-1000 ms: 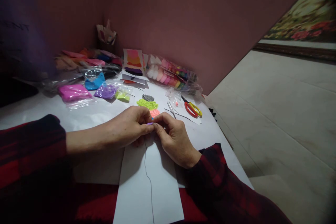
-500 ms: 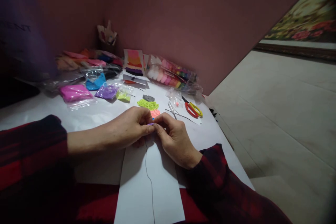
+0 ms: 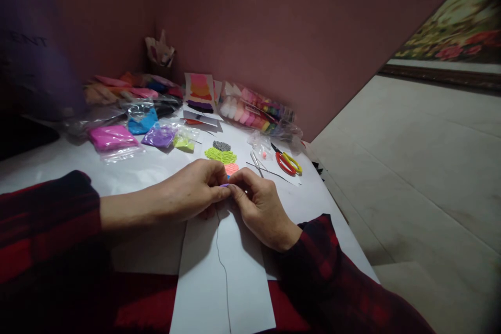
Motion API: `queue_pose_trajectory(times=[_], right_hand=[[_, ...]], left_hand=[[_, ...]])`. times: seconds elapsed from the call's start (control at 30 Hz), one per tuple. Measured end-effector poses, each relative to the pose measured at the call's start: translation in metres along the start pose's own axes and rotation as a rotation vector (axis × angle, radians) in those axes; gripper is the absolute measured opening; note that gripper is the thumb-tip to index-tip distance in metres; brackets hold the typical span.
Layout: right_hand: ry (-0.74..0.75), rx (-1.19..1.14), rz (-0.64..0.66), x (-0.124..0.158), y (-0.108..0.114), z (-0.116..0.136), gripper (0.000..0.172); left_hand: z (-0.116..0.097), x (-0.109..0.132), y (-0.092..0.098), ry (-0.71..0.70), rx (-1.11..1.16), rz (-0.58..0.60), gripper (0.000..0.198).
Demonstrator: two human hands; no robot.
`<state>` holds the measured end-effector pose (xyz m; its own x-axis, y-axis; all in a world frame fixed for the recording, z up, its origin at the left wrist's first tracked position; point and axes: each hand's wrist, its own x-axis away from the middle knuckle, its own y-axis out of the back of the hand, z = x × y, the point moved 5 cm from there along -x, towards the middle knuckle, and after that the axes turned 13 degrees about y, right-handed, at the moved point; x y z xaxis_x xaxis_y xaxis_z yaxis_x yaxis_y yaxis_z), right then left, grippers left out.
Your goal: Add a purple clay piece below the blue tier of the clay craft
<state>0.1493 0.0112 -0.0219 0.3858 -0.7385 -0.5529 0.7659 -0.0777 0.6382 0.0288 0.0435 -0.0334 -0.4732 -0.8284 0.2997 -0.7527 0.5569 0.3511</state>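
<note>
Dusky pink wall [image 3: 254,26] behind, white table [image 3: 305,201] below, and both left hand [image 3: 199,185] and right hand [image 3: 260,207] pinch a purple piece [image 3: 224,185] between closed fingertips! Twelve o'clock from them, grey patch [image 3: 221,146], lime patch [image 3: 220,155] and coral patch [image 3: 231,168] look done; towards six, the paper sheet [image 3: 203,287] carries just a wavering line [image 3: 226,276], so plenty seems left. Whether the piece touches paper, nobody can tell.

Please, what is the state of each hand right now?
Left hand: closed, pinching a purple piece.
Right hand: closed, pinching the same purple piece.
</note>
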Motion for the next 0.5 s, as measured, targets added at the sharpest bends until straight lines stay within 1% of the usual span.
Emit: queue_pose_trajectory(times=[0.2,0.5], right_hand=[[-0.003,0.001,0.005,0.0002,0.0001,0.0008,0.009],[0.001,0.009,0.007,-0.0006,0.0003,0.0008,0.009]], left_hand=[[-0.0001,0.0000,0.0004,0.000,-0.010,-0.012,0.015],[-0.0005,-0.0005,-0.0006,-0.016,-0.004,0.001,0.017]])
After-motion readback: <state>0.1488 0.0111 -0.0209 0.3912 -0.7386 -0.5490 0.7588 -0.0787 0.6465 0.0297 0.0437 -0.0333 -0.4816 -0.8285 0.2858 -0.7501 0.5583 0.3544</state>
